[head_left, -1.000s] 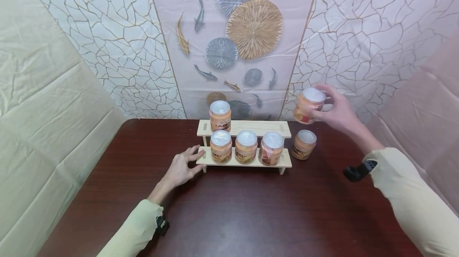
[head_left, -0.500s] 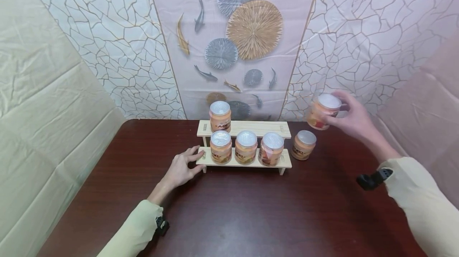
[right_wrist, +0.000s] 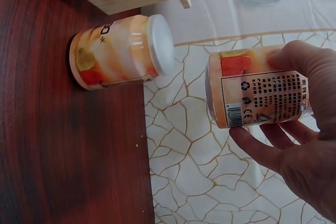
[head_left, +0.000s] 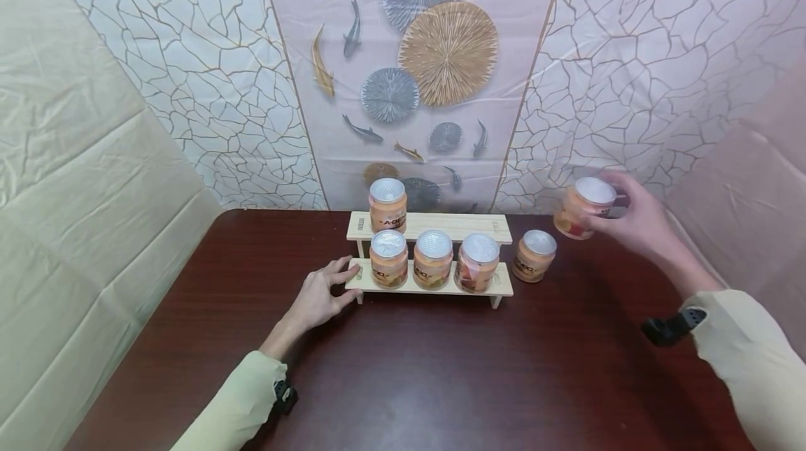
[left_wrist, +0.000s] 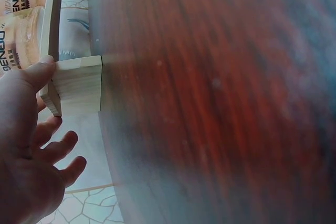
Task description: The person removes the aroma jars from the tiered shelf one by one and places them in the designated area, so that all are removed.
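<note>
At the right, my right hand [head_left: 637, 222] grips an orange-labelled jar [head_left: 578, 217] with a silvery lid, thumb on one side and fingers round the other. In the right wrist view this jar [right_wrist: 262, 90] hangs clear of the table, its barcode panel showing. My left hand [head_left: 315, 297] pinches the left end of the lower shelf of a two-tier wooden rack [head_left: 453, 224]; in the left wrist view the thumb [left_wrist: 43, 72] lies over the shelf's corner. Three similar jars line the lower shelf, the middle one [head_left: 432, 266] among them. One jar [head_left: 387, 217] stands on the upper shelf's left.
Another jar [head_left: 532, 263] stands upright on the dark red-brown table [head_left: 403, 367], just right of the rack. A patterned cloth backdrop [head_left: 604, 87] rises behind the table's far edge, with plain cloth sides [head_left: 69, 157] at left and right.
My right hand has carried its jar to the right and lower, away from the rack and past the standing jar. The left hand and the rack stay as they were.
</note>
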Motion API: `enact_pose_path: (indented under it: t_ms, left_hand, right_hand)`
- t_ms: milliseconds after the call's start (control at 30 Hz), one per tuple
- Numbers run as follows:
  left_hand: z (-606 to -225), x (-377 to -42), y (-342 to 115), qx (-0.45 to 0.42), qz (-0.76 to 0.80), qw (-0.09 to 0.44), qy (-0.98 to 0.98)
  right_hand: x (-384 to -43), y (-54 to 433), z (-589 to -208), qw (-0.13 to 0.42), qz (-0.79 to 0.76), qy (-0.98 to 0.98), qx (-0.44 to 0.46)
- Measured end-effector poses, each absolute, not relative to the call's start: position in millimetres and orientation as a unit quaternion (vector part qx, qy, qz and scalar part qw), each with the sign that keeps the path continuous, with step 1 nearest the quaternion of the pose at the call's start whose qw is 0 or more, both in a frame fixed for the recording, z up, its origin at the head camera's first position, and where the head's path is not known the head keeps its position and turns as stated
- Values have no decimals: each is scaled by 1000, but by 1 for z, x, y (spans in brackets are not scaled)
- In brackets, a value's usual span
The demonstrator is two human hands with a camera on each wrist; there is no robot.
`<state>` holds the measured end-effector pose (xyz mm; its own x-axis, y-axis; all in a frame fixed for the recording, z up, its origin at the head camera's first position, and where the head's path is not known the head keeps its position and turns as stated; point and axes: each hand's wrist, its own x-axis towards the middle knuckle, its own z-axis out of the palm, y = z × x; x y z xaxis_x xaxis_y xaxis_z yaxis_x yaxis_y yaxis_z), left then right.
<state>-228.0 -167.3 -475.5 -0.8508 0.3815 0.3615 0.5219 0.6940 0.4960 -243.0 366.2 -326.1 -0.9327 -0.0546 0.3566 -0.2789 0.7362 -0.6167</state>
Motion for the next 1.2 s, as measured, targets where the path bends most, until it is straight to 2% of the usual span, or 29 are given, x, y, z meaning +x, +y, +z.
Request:
enact_pose_path:
  t_ms: [300, 567, 1200]
  left_hand:
    - [-474, -227, -166, -243, -302, 112, -915]
    - [-474, -227, -166, -249, -304, 120, -912]
    - [-474, -228, -167, -255, -308, 126, -908]
  right_hand:
    - [-243, 378, -340, 170, 347, -917, 95]
    - [-241, 378, -346, 152, 317, -934, 64]
    - [-239, 381, -368, 147, 310, -937, 70]
